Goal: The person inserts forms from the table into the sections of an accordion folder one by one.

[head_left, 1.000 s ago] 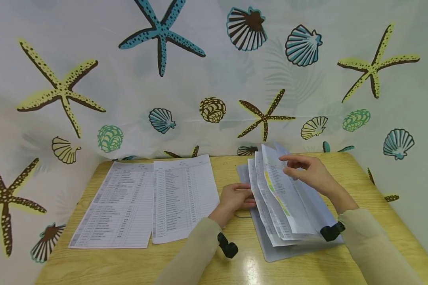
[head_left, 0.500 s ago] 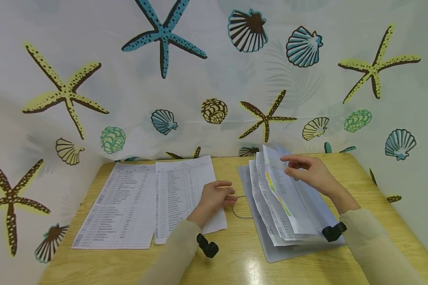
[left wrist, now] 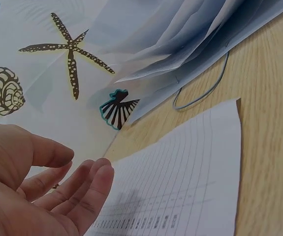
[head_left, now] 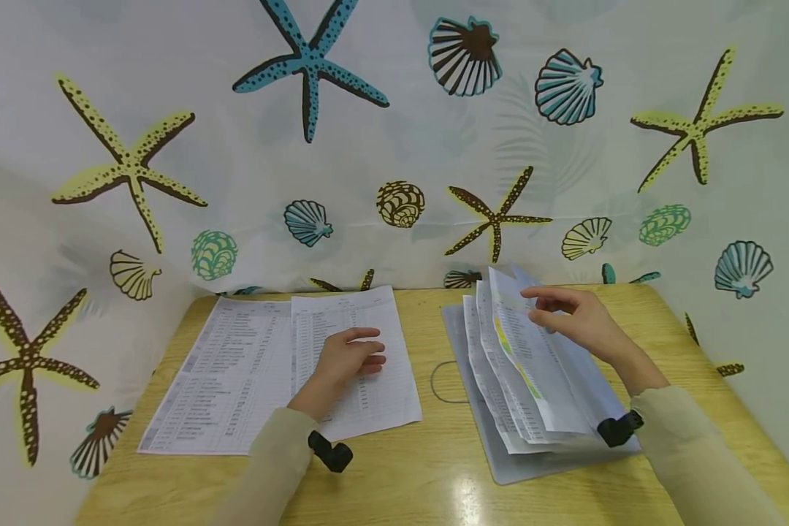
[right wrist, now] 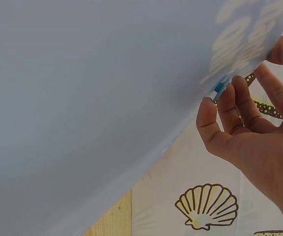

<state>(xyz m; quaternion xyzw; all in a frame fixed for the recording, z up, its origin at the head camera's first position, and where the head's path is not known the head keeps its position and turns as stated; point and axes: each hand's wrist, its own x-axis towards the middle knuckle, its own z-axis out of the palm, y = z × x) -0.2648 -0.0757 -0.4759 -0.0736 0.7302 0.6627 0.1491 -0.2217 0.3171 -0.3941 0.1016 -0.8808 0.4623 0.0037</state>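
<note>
A grey-blue folder (head_left: 519,469) stands partly open at the right of the table, several printed sheets (head_left: 522,358) fanned upright inside it. My right hand (head_left: 581,325) holds the folder's raised cover by its upper edge; the right wrist view shows curled fingers there beside a small blue button (right wrist: 221,88). My left hand (head_left: 348,358) hovers above a printed list sheet (head_left: 397,387), its fingers loosely bent and holding nothing. A second list sheet (head_left: 230,372) lies to its left, partly hidden by the sleeve.
A thin grey cord (head_left: 436,391) loops out from the folder's left edge onto the wooden table (head_left: 401,478). Behind and at the sides hangs a white cloth (head_left: 355,153) printed with starfish and shells.
My left hand has moved left from the folder's edge to over the right-hand list sheet, uncovering the cord. My right hand stays at the raised cover.
</note>
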